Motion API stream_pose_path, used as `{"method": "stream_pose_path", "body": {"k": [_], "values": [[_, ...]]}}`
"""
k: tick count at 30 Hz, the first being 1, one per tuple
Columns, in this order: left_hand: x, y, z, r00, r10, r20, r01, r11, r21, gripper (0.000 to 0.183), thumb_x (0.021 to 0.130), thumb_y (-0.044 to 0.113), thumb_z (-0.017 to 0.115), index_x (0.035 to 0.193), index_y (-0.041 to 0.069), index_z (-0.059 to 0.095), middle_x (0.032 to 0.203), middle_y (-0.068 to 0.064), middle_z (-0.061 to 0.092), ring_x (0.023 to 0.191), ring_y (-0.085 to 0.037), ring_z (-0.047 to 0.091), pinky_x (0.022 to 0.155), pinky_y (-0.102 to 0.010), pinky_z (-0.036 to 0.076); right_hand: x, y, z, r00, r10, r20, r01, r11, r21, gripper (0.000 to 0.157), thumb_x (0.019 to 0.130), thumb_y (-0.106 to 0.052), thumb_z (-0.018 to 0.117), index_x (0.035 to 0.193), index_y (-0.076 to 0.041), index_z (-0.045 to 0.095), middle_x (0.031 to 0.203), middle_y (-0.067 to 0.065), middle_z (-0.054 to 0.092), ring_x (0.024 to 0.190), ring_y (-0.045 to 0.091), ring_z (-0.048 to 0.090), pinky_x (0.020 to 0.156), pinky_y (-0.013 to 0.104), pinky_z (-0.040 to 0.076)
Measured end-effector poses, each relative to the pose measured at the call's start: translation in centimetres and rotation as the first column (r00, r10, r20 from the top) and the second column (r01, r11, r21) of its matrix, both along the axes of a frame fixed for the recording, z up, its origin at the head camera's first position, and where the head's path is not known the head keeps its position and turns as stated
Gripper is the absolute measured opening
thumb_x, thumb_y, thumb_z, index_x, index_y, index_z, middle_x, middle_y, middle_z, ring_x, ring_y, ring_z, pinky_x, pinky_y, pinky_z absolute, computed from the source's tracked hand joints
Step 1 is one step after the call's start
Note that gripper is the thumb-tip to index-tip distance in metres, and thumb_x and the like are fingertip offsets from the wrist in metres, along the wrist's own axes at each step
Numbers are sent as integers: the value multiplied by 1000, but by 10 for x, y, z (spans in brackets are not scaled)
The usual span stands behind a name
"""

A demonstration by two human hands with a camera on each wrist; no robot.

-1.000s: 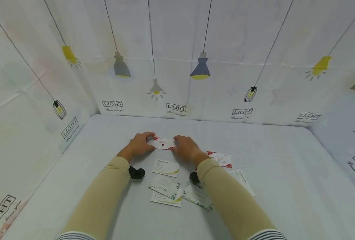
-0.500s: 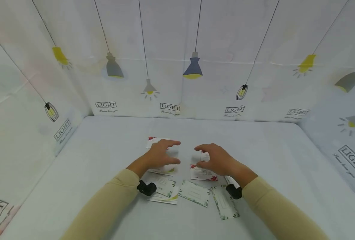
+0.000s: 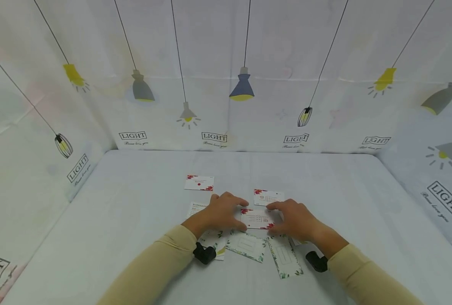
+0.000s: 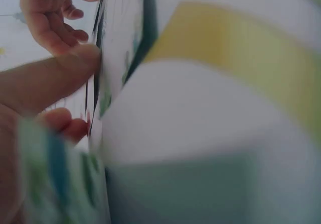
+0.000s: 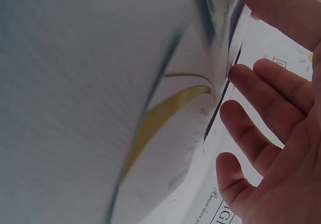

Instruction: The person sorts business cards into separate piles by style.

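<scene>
A white business card with red flowers (image 3: 254, 218) lies on the white table between my two hands. My left hand (image 3: 221, 212) is at its left end, thumb and forefinger spread beside the corners. At the right end my right hand (image 3: 296, 221) has thumb and forefinger apart, near the long edges. Whether either hand pinches the card I cannot tell. Just behind lies a second red-flowered card (image 3: 266, 197); another red-flowered business card (image 3: 199, 183) lies farther left. In the right wrist view, a gold-curved card (image 5: 170, 118) lies beneath the right hand, whose fingers are relaxed.
Nearer me are two green-leafed cards (image 3: 246, 246) (image 3: 285, 256). Cards partly hidden under my left arm include a printed white one (image 3: 196, 207). A hanging cloth printed with lamps (image 3: 241, 84) stands along the table's far edge.
Both hands have left the far-left red-flowered card on the table. They have moved nearer and to the right, and now flank another red-flowered card.
</scene>
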State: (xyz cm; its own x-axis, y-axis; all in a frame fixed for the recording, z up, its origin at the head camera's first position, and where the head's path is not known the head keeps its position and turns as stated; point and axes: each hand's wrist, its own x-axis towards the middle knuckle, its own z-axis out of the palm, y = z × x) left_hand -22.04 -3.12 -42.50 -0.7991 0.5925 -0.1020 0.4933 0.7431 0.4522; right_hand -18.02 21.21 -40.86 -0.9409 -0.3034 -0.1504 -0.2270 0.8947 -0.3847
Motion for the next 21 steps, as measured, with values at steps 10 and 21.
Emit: {"method": "stream_pose_path", "body": {"k": [10,21], "values": [[3,5,2,999,4,-39,-5,999,-35,53,85,38,80,134,25,64,130,11,61,125,-16,45,97,-45,29,-1,0,-2,1000,23,-21,-24,999,-42,58,83,-26,83,135,-11,62,130,13,58,117,35,51,97,54,44],[1,0,4,996,72,45,-74,997,26,52,85,31,81,133,26,63,127,9,59,122,-17,44,100,-44,29,-4,-4,-3,999,42,-34,-46,990,-132,61,82,-23,84,135,-6,59,126,8,58,116,30,48,99,52,42]]}}
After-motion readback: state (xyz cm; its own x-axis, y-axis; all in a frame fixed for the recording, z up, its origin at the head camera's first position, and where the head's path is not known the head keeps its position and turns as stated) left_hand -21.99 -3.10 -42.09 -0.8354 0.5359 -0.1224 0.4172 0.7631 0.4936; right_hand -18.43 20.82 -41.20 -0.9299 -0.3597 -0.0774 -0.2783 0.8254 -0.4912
